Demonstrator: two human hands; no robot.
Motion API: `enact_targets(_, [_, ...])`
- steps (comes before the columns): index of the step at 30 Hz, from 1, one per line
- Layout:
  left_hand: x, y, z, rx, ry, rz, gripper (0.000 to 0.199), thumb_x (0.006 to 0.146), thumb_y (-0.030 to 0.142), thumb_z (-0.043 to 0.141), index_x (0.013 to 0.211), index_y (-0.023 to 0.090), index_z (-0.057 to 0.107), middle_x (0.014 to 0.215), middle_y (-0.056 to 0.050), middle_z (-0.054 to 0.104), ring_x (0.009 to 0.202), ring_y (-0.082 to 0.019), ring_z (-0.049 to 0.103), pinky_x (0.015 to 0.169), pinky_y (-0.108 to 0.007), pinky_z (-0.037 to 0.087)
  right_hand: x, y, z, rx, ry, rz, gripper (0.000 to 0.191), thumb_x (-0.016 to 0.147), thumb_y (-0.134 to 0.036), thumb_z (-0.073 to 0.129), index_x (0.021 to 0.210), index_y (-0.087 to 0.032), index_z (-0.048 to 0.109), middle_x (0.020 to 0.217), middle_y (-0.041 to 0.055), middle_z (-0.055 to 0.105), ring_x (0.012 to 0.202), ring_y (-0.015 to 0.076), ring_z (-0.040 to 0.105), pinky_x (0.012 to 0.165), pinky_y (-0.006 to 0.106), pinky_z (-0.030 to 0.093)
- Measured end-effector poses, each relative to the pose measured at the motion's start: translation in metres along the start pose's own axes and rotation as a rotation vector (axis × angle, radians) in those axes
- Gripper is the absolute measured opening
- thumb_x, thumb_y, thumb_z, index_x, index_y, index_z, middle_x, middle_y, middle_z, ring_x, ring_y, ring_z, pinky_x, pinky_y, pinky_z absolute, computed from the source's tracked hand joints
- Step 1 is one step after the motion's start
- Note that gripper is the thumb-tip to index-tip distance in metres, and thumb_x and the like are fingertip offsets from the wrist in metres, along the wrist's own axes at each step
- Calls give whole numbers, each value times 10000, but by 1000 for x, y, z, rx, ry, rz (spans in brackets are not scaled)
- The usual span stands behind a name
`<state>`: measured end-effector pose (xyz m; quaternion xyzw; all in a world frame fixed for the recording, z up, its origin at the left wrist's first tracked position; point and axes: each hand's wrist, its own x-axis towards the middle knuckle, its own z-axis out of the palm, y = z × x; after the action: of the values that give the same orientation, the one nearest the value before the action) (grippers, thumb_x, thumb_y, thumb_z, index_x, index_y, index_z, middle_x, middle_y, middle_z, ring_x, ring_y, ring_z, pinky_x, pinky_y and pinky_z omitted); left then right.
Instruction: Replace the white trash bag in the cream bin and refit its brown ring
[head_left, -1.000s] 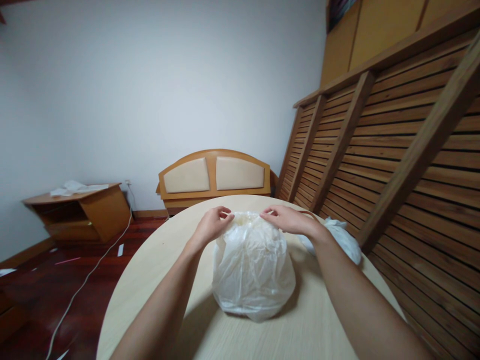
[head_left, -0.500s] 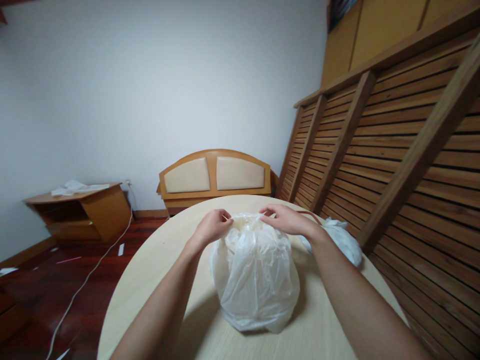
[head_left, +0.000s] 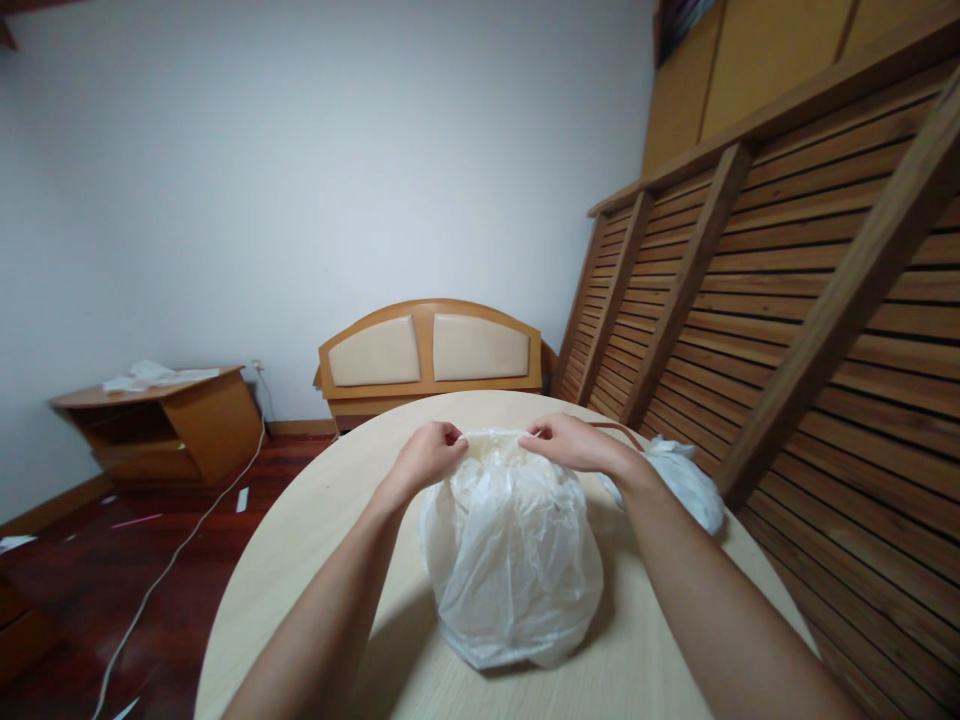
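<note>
At center-left of the frame, the left hand (head_left: 429, 458) has thumb and fingertips pinched on the rim of a white plastic bag (head_left: 514, 570), which sits at lower center; the film looks thin, so a hard tug there could tear it. The bag bulges, and what fills it is hidden; if the weight lies unevenly, lifting by the rim might tip it. Right of center, the right hand (head_left: 570, 443) pinches the far end of that same rim, and a loose pinch could let the slick edge slip. A second bag (head_left: 686, 485) lies near the right forearm, where a wide elbow swing could knock it. Beneath is a pale round wooden table (head_left: 285, 580). Around it, from the left: dark red floor (head_left: 67, 620) with scraps and a white cord (head_left: 169, 565), a low cabinet (head_left: 214, 430) bearing papers (head_left: 150, 374), a plain wall (head_left: 337, 150), a padded headboard (head_left: 425, 345) at center, and a slatted wooden panel (head_left: 802, 330) leaning along the right side.
</note>
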<state>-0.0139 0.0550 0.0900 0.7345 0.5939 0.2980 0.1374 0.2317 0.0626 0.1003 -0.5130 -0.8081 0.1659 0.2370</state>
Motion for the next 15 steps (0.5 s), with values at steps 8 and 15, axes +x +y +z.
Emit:
enact_targets(8, [-8,12,-10,27,222,88,196,875,340,557,874,192,685,830,-48,725,713,-174,639,611,-249,397,2,-8,-6,118,272,-131,252,857,-350,626,982,-167,746,929,56,764,674,157,655,646,260,476])
enact_targets(15, [-16,18,-16,49,444,220,137,906,292,544,884,195,639,834,-32,710,677,-158,621,633,-251,403,1,-16,-7,148,379,-128,262,860,-373,669,1062,-211,709,1019,44,752,662,142,647,649,268,493])
